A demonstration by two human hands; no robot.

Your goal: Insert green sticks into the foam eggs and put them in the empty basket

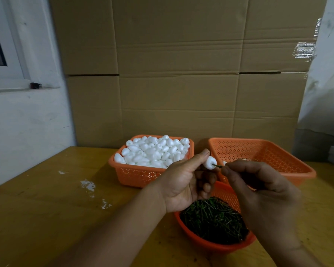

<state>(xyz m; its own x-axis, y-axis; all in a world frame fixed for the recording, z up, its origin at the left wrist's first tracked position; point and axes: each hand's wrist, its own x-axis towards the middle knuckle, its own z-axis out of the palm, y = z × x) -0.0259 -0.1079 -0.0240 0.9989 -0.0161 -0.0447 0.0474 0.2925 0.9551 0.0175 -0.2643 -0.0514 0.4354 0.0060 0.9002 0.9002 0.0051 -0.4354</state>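
My left hand (183, 182) pinches a white foam egg (210, 162) between thumb and fingers, held above the table. My right hand (258, 187) grips a thin green stick (217, 166) whose tip touches the egg's side. Behind the left hand stands an orange basket (135, 174) heaped with white foam eggs (154, 151). To the right stands a second orange basket (262, 153), nearly empty, with a little white showing at its near edge behind my fingers. Below my hands an orange basket (210, 245) holds a pile of green sticks (212, 218).
The baskets rest on a wooden table (66, 209) with white foam crumbs (88, 185) at the left. Stacked cardboard boxes (181, 74) form a wall right behind the baskets. A white wall with a window sill (12, 87) runs along the left.
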